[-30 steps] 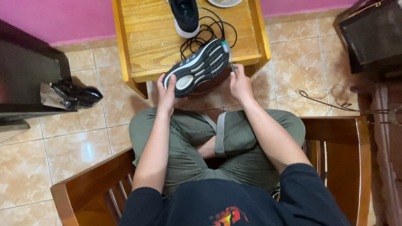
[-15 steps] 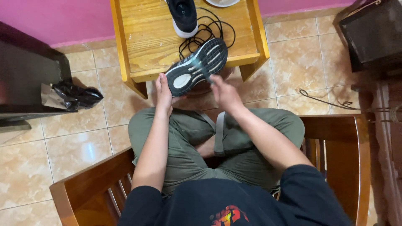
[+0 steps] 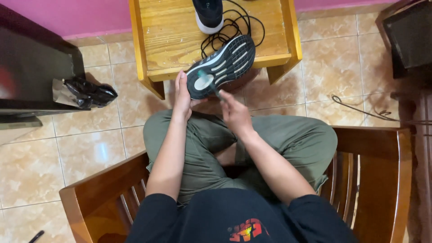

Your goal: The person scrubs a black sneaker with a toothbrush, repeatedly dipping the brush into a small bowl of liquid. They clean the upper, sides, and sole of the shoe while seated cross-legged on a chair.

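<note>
The right hand (image 3: 235, 112) pinches a thin tool (image 3: 211, 86) whose tip touches the heel of a black shoe (image 3: 220, 67). The left hand (image 3: 182, 96) closes its grip on that heel, holding the shoe sole-up at the near edge of the wooden worktop (image 3: 171, 36). Farther back lie a black cord (image 3: 234, 27) and a second shoe (image 3: 208, 13).

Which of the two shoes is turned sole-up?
The shoe held by the left hand at the table's near edge; the other shoe stands upright farther back.
</note>
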